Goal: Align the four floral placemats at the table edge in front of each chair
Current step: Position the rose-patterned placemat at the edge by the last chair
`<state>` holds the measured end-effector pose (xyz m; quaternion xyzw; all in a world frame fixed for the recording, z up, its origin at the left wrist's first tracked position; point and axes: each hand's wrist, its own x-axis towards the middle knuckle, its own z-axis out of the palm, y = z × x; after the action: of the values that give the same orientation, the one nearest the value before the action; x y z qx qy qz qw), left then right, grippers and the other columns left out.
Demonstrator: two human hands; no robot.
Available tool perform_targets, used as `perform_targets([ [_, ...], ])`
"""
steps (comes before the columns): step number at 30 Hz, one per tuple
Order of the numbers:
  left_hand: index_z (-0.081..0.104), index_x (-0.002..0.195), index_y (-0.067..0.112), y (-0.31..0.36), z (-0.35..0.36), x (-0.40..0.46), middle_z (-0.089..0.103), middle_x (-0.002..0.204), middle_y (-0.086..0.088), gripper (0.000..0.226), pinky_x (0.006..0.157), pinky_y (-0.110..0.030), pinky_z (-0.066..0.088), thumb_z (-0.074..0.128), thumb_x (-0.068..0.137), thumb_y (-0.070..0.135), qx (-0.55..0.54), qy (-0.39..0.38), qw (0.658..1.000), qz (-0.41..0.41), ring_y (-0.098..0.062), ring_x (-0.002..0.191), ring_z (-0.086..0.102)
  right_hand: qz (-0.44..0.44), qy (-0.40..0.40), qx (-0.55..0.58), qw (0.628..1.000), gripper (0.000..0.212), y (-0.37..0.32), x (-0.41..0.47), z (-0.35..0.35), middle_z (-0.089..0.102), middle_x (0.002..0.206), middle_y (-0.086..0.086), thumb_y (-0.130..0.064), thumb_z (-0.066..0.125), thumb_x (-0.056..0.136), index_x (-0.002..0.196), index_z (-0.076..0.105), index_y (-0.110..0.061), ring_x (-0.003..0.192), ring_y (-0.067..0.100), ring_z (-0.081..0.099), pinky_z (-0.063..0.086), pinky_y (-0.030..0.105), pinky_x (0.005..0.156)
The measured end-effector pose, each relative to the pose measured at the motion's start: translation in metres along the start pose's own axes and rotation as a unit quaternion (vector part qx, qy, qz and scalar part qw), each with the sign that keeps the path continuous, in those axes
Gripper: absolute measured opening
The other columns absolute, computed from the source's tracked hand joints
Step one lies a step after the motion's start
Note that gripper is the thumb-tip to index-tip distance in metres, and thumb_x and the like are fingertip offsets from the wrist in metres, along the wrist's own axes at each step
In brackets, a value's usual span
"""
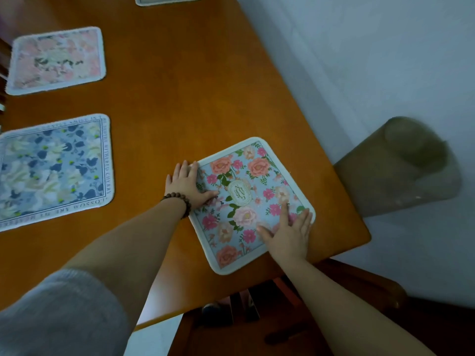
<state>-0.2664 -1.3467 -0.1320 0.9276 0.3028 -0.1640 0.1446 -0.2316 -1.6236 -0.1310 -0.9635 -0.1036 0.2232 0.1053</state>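
Two flat, unclenched grips, left hand and right hand, atop opposite edges of the pink-flowered placemat.

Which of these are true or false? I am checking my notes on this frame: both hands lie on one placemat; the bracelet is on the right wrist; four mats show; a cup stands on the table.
1. Both hands rest flat on the pink-flowered placemat. True: left hand, right hand.
2. The bead bracelet is on the right wrist. False: it is on the left.
3. Four mats are visible. True: one is cut off at the top edge.
4. A cup stands on the table. False: only mats lie there.
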Motion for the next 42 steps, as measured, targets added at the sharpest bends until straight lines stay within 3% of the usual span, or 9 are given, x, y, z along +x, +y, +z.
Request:
perform_targets([
  [10,0.002,0.152,0.025,-0.019,0.016,-0.034,0.000,0.160,-0.001,0.108,0.117,-0.043,0.009,0.047,0.072,0.081,-0.018,0.019,1.000,-0.003,-0.022,0.146,0.000,-0.025,-0.001,-0.018,1.000,0.098,-0.011,0.031,0.003,-0.025,0.150,0.029,-0.087,0.022,0.070,0.150,-0.007,-0.038,0.137,0.041,-0.030,-0.015,0.062,0.108],
  [19,0.010,0.152,0.023,-0.029,0.048,-0.092,0.010,0.159,-0.003,0.099,0.116,-0.045,0.014,0.047,0.077,0.076,-0.044,0.049,0.997,-0.039,-0.024,0.144,0.008,-0.137,-0.017,-0.078,0.987,0.093,-0.004,0.078,-0.016,-0.024,0.155,0.018,-0.088,0.025,0.072,0.148,-0.005,-0.045,0.140,0.033,-0.027,-0.018,0.057,0.107],
  [23,0.030,0.144,0.025,-0.025,0.051,-0.117,0.040,0.133,-0.004,0.086,0.101,-0.044,0.036,0.048,0.076,0.074,-0.070,0.095,0.992,-0.039,-0.027,0.124,0.034,-0.215,-0.044,-0.109,0.970,0.091,-0.005,0.107,-0.033,-0.021,0.157,0.012,-0.083,0.036,0.076,0.149,-0.001,-0.043,0.142,0.029,-0.024,-0.016,0.053,0.110],
  [27,0.037,0.139,0.026,-0.023,0.051,-0.133,0.045,0.114,-0.002,0.078,0.089,-0.039,0.042,0.048,0.077,0.073,-0.076,0.092,0.992,-0.032,-0.024,0.107,0.042,-0.257,-0.069,-0.084,0.960,0.088,-0.005,0.127,-0.051,-0.016,0.159,0.008,-0.072,0.047,0.081,0.150,0.006,-0.039,0.145,0.026,-0.016,-0.004,0.051,0.116],
  [29,0.034,0.140,0.027,-0.022,0.051,-0.136,0.045,0.117,-0.004,0.081,0.090,-0.040,0.041,0.048,0.076,0.074,-0.072,0.098,0.992,-0.043,-0.026,0.109,0.042,-0.238,-0.040,-0.018,0.970,0.087,0.001,0.119,-0.052,-0.015,0.159,0.008,-0.066,0.053,0.082,0.150,0.009,-0.037,0.145,0.027,-0.013,0.006,0.049,0.117],
  [32,0.018,0.149,0.027,-0.020,0.051,-0.133,0.035,0.139,-0.008,0.098,0.101,-0.046,0.034,0.048,0.072,0.079,-0.064,0.088,0.993,-0.051,-0.029,0.126,0.033,-0.143,0.019,0.072,0.987,0.091,0.010,0.090,-0.041,-0.015,0.158,0.011,-0.063,0.058,0.081,0.151,0.008,-0.033,0.145,0.030,-0.011,0.012,0.049,0.116],
  [34,0.004,0.151,0.030,-0.018,0.049,-0.127,0.018,0.154,-0.007,0.110,0.110,-0.050,0.023,0.044,0.066,0.086,-0.071,0.058,0.995,-0.047,-0.029,0.140,0.017,-0.080,0.038,0.081,0.993,0.093,0.012,0.065,-0.029,-0.014,0.157,0.017,-0.065,0.055,0.081,0.151,0.005,-0.031,0.144,0.035,-0.011,0.007,0.051,0.115],
  [37,-0.009,0.150,0.034,-0.015,0.047,-0.119,-0.003,0.160,-0.006,0.119,0.116,-0.050,0.006,0.035,0.056,0.093,-0.073,0.018,0.996,-0.042,-0.025,0.146,-0.006,-0.055,0.035,0.049,0.997,0.096,0.011,0.033,-0.010,-0.008,0.156,0.023,-0.071,0.050,0.080,0.152,0.002,-0.029,0.144,0.038,-0.008,0.001,0.050,0.115],
  [42,-0.012,0.148,0.038,-0.010,0.048,-0.114,-0.003,0.160,0.001,0.116,0.116,-0.052,0.000,0.036,0.058,0.092,-0.078,0.003,0.997,-0.021,-0.019,0.146,-0.008,-0.070,0.020,0.025,0.997,0.091,0.008,0.024,0.002,-0.010,0.156,0.026,-0.071,0.047,0.081,0.152,0.010,-0.027,0.144,0.036,-0.013,-0.008,0.048,0.114],
])
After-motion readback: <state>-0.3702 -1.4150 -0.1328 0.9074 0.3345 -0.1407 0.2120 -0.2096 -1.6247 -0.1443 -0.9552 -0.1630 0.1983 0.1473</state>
